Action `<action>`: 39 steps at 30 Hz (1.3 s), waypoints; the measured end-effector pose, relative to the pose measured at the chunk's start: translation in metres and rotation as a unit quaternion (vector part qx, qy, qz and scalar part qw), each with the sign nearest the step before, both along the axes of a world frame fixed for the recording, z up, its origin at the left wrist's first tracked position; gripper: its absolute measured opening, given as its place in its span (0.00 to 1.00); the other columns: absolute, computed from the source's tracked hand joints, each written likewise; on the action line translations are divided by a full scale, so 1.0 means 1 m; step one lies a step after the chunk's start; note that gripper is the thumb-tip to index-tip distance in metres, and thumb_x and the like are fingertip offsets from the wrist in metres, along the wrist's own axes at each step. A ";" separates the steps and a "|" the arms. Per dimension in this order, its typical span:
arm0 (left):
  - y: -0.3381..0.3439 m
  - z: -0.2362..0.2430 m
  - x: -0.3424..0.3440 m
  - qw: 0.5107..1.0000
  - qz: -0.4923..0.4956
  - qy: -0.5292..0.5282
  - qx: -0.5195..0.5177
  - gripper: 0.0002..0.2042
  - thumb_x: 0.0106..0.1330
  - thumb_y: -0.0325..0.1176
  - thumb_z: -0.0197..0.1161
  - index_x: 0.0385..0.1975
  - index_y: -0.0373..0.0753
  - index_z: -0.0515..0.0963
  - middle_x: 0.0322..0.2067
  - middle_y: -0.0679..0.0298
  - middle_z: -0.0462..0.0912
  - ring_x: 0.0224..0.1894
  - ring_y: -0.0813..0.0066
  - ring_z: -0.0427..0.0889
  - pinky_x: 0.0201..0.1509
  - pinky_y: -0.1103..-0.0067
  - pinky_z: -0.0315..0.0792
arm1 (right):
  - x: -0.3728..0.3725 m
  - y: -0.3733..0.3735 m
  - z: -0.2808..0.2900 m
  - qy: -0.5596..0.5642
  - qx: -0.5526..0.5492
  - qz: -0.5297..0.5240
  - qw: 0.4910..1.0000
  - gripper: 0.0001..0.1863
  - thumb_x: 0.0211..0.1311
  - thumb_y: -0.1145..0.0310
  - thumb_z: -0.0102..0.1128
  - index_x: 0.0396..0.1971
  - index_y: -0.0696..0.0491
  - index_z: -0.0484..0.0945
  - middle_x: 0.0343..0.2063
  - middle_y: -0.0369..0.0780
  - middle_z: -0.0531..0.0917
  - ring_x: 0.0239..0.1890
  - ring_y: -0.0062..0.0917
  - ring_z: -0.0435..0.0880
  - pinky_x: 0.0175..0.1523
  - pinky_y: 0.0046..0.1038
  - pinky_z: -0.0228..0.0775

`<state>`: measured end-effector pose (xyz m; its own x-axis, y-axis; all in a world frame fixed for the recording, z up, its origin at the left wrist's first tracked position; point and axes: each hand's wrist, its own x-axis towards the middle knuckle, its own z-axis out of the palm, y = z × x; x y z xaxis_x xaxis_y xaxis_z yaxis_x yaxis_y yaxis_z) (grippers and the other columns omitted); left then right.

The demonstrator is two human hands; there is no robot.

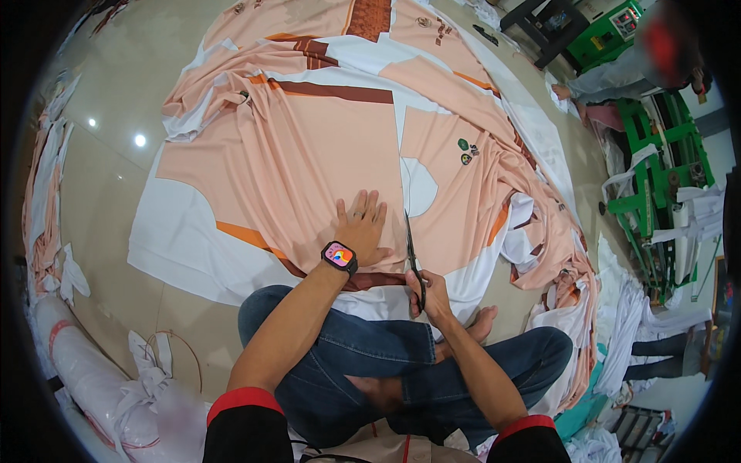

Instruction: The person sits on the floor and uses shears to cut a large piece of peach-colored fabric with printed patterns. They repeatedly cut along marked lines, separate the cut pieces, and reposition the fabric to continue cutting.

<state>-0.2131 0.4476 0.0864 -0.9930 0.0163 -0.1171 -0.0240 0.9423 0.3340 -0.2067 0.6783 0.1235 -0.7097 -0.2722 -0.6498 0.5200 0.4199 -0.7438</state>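
Note:
A long peach-and-white printed fabric sheet [309, 147] with brown and orange bands lies spread on the tiled floor in front of my crossed legs. My left hand [360, 225] presses flat on the peach panel, fingers apart, a smartwatch [340, 255] on that wrist. My right hand [429, 296] grips black scissors [411, 255] whose blades point away from me into the cloth, along the white strip just right of my left hand. A peach panel with small round emblems [465, 150] lies to the right of the blades.
Green metal machines [656, 170] stand at the right, with another person [617, 77] sitting near them at the upper right. Heaps of white and peach cloth [617, 324] lie at the right. White stuffed sacks [93, 370] sit at my lower left, fabric scraps [46, 208] along the left.

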 end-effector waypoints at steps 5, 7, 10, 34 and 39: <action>0.001 0.002 0.000 1.000 0.006 -0.011 0.004 0.52 0.56 0.62 0.69 0.75 0.36 0.57 0.78 0.47 0.47 0.80 0.46 0.44 0.73 0.33 0.42 | 0.002 -0.002 0.000 0.022 -0.006 0.017 1.000 0.33 0.63 0.42 0.69 0.33 0.63 0.77 0.11 0.35 0.72 0.08 0.21 0.72 0.12 0.25 0.62; 0.001 0.002 0.001 1.000 0.012 -0.010 0.007 0.52 0.56 0.62 0.69 0.75 0.36 0.57 0.78 0.47 0.47 0.80 0.47 0.43 0.72 0.33 0.42 | -0.004 -0.004 -0.001 0.004 -0.030 -0.003 1.000 0.31 0.64 0.44 0.69 0.34 0.63 0.77 0.11 0.35 0.73 0.08 0.21 0.72 0.12 0.25 0.63; 0.002 0.003 0.001 1.000 0.016 -0.014 0.002 0.53 0.55 0.62 0.70 0.75 0.36 0.57 0.78 0.47 0.47 0.80 0.47 0.43 0.72 0.32 0.42 | -0.015 -0.010 -0.002 -0.010 -0.053 -0.012 0.998 0.29 0.65 0.46 0.69 0.34 0.62 0.76 0.12 0.35 0.73 0.08 0.21 0.71 0.12 0.25 0.63; 0.002 0.006 -0.002 0.999 0.019 -0.038 0.016 0.55 0.52 0.59 0.74 0.76 0.35 0.54 0.78 0.48 0.46 0.81 0.47 0.42 0.72 0.31 0.43 | -0.076 -0.058 0.006 -0.007 -0.078 -0.024 0.997 0.30 0.65 0.40 0.66 0.28 0.58 0.75 0.12 0.34 0.72 0.08 0.21 0.70 0.13 0.25 0.62; 0.002 0.006 -0.002 0.999 0.021 -0.037 0.016 0.55 0.54 0.59 0.73 0.76 0.35 0.54 0.78 0.48 0.45 0.81 0.47 0.41 0.72 0.31 0.42 | -0.084 -0.068 0.004 0.052 -0.018 0.049 0.997 0.35 0.62 0.33 0.63 0.27 0.56 0.74 0.12 0.33 0.71 0.08 0.21 0.70 0.14 0.24 0.62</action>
